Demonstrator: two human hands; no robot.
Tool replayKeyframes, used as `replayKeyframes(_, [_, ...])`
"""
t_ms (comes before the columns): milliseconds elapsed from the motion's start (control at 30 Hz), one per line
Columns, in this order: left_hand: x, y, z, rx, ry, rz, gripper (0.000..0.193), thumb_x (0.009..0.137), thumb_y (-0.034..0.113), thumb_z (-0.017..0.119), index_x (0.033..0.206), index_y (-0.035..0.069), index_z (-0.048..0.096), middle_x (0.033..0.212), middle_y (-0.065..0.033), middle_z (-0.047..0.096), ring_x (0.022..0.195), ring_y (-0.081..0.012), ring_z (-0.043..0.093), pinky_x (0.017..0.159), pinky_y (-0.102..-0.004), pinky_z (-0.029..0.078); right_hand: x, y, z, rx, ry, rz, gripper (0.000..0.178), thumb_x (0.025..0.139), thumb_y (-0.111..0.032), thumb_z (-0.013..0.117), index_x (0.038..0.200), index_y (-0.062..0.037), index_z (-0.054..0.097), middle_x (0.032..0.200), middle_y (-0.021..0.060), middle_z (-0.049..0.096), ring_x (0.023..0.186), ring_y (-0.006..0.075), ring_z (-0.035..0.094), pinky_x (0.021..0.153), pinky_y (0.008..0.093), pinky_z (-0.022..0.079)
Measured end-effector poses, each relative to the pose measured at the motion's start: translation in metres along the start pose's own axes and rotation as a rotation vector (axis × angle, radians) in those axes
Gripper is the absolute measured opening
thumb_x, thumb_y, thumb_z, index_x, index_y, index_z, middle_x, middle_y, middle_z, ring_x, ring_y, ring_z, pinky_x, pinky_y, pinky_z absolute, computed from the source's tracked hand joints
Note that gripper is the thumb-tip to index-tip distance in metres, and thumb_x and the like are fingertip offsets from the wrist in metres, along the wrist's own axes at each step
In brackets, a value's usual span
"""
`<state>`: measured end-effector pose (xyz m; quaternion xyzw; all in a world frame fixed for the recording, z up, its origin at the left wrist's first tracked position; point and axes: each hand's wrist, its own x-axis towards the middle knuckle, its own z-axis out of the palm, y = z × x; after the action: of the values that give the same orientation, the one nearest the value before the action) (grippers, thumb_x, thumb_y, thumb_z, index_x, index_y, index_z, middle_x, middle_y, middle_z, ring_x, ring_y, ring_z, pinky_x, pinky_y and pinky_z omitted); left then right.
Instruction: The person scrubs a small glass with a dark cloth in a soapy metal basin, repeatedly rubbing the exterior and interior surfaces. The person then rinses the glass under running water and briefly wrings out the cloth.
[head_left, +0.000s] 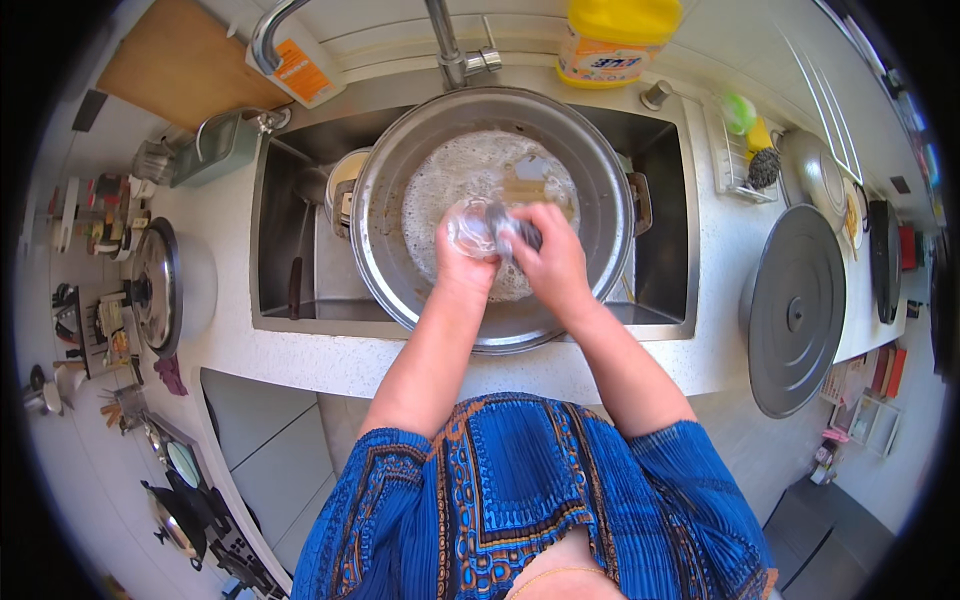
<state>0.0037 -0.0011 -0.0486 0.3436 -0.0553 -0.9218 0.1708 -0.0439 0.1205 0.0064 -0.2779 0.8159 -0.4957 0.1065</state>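
Both my hands are over a large round metal pot (pixel 375 210) that sits in the sink and holds foamy, cloudy water (pixel 450 165). My left hand (pixel 465 268) is closed round a clear glass (pixel 468 226), its round shape facing up. Against the glass, my right hand (pixel 556 258) grips a dark grey scrubber (pixel 524 233), smeared by motion, so its exact kind is hard to make out. Behind my right hand, a pale tan patch (pixel 538 180) shows in the water; I cannot tell what it is.
The steel sink (pixel 665 230) surrounds the pot, with a faucet (pixel 450 65) behind it. A yellow jug (pixel 615 40) stands at the back. On the right lie a big dark lid (pixel 795 315) and a wire rack (pixel 738 180); a lidded pot (pixel 190 285) is on the left.
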Motion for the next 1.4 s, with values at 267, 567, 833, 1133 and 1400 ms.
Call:
replayKeyframes(267, [0.0, 0.002, 0.009, 0.074, -0.029, 0.077, 0.022, 0.088, 0.028, 0.051, 0.087, 0.008, 0.059, 0.083, -0.0067, 0.064, 0.077, -0.0206, 0.062, 0.067, -0.0369, 0.053, 0.001, -0.023, -0.01, -0.079, 0.013, -0.162, 0.019, 0.078, -0.024, 0.071, 0.093, -0.0155, 0.064, 0.092, 0.0074, 0.057, 0.08, 0.0274, 0.061, 0.068, 0.0363, 0.05])
replayKeyframes(567, [-0.009, -0.005, 0.005, 0.164, -0.051, -0.019, 0.028, 0.093, 0.027, 0.049, 0.105, 0.003, 0.056, 0.099, -0.0091, 0.062, 0.087, -0.0208, 0.064, 0.072, -0.0341, 0.056, 0.007, -0.034, -0.005, -0.226, -0.097, -0.195, 0.02, 0.075, -0.024, 0.072, 0.092, -0.0157, 0.065, 0.094, 0.0059, 0.057, 0.082, 0.0265, 0.061, 0.068, 0.0346, 0.05])
replayKeyframes(833, [-0.002, -0.011, -0.002, 0.096, -0.158, -0.087, 0.03, 0.094, 0.025, 0.042, 0.108, 0.002, 0.056, 0.101, -0.0121, 0.062, 0.091, -0.0228, 0.063, 0.076, -0.0359, 0.055, 0.018, -0.027, -0.004, -0.204, -0.077, -0.129, 0.022, 0.075, -0.02, 0.072, 0.096, -0.0174, 0.066, 0.096, 0.0046, 0.058, 0.085, 0.0254, 0.061, 0.072, 0.0338, 0.05])
replayKeyframes(1133, [0.005, -0.014, -0.003, 0.098, -0.059, -0.08, 0.027, 0.09, 0.028, 0.047, 0.098, 0.004, 0.057, 0.092, -0.0097, 0.063, 0.08, -0.0238, 0.063, 0.072, -0.0369, 0.054, 0.021, -0.028, -0.005, -0.215, -0.063, -0.072, 0.018, 0.078, -0.021, 0.07, 0.094, -0.0149, 0.065, 0.098, 0.0056, 0.058, 0.085, 0.0274, 0.061, 0.069, 0.0352, 0.05])
replayKeyframes(1400, [0.007, 0.022, -0.02, 0.031, -0.12, -0.035, 0.023, 0.088, 0.028, 0.048, 0.086, 0.008, 0.059, 0.078, -0.0057, 0.06, 0.076, -0.0225, 0.061, 0.068, -0.0388, 0.052, -0.016, -0.003, -0.015, -0.252, -0.025, -0.091, 0.02, 0.075, -0.02, 0.073, 0.092, -0.0173, 0.065, 0.095, 0.0036, 0.058, 0.079, 0.0229, 0.063, 0.065, 0.0348, 0.052])
